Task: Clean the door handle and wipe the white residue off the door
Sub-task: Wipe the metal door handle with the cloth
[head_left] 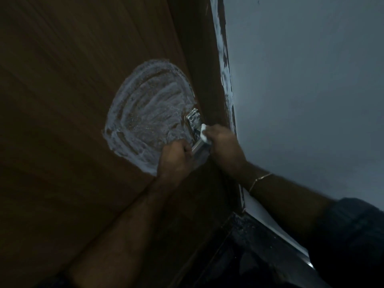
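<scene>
A brown wooden door [72, 100] carries a large round smear of white residue [145, 115] left of its shiny metal handle [194, 119]. My left hand [174, 159] grips the lower part of the handle's lever, fingers curled round it. My right hand [223, 146] pinches a small white wad of tissue or cloth [204, 134] and presses it against the handle just below the bright plate. Both forearms reach up from the bottom of the view. The scene is dim.
A grey-blue wall [311, 90] stands to the right of the door frame [225, 84], whose edge shows white paint smears. A dark floor [249, 256] and a pale skirting strip [274, 227] lie at the lower right. A thin bracelet [259, 179] sits on my right wrist.
</scene>
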